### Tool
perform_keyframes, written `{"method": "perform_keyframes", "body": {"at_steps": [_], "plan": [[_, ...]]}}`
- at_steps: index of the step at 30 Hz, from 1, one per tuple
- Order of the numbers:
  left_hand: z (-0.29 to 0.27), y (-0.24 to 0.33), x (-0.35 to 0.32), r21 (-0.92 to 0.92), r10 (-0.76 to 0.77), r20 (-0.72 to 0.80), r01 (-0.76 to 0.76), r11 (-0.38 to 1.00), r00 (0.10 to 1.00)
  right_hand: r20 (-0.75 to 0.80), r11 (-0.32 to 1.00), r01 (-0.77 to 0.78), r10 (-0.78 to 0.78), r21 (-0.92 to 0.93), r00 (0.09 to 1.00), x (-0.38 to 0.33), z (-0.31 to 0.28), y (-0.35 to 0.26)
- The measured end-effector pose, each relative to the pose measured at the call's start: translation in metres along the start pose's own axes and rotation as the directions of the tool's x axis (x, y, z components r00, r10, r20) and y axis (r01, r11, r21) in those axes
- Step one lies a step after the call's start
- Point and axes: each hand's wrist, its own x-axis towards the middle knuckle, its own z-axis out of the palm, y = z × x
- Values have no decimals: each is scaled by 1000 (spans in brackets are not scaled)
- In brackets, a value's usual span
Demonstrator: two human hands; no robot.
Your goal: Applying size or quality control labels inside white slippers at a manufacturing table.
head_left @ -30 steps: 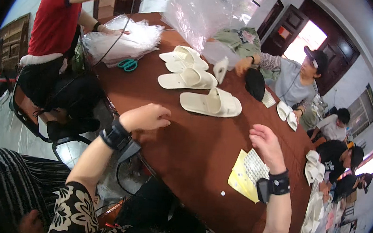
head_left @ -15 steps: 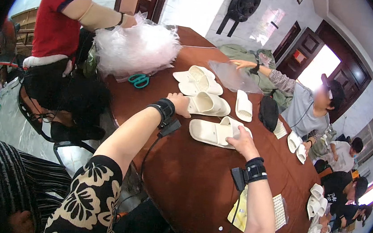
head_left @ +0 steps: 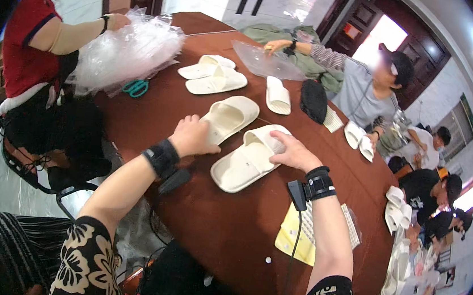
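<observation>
Two cream slippers lie side by side before me on the brown-covered table, heels turned to the lower left. My left hand [head_left: 195,136] grips the heel-side edge of the left slipper [head_left: 224,126], thumb stretched along it and the fingers partly hidden. My right hand [head_left: 294,153] holds the right slipper [head_left: 240,168] by its strap side, thumb on top; its other fingers are partly hidden at the outer edge. Farther off lies another pair of slippers [head_left: 215,83], close together. A single slipper [head_left: 278,96] rests to the right of that pair.
Teal scissors [head_left: 136,88] lie by a heap of clear plastic bags [head_left: 129,52], where a person in red stands. Across the table, another person's hand touches a flat plastic bag [head_left: 267,62]. A black pouch [head_left: 313,102] and yellow sheet [head_left: 296,233] with sticker sheets lie at right.
Both hands have drawn the two near slippers apart from the far pair and turned them, heels now toward the lower left. The view has shifted too.
</observation>
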Motion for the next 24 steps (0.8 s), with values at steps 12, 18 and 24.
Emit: {"method": "perform_keyframes", "body": {"at_steps": [12, 18, 24], "plan": [[-2, 110, -143, -29, 139, -134, -144, 989, 981, 224, 978, 210, -209, 22, 952, -98, -11, -27], [4, 130, -165, -65, 191, -208, -208, 976, 959, -128, 961, 36, -1, 274, 992, -132, 24, -24], [14, 126, -171, -99, 199, -273, -234, 967, 941, -531, 972, 141, -19, 190, 847, -170, 50, -41]]}}
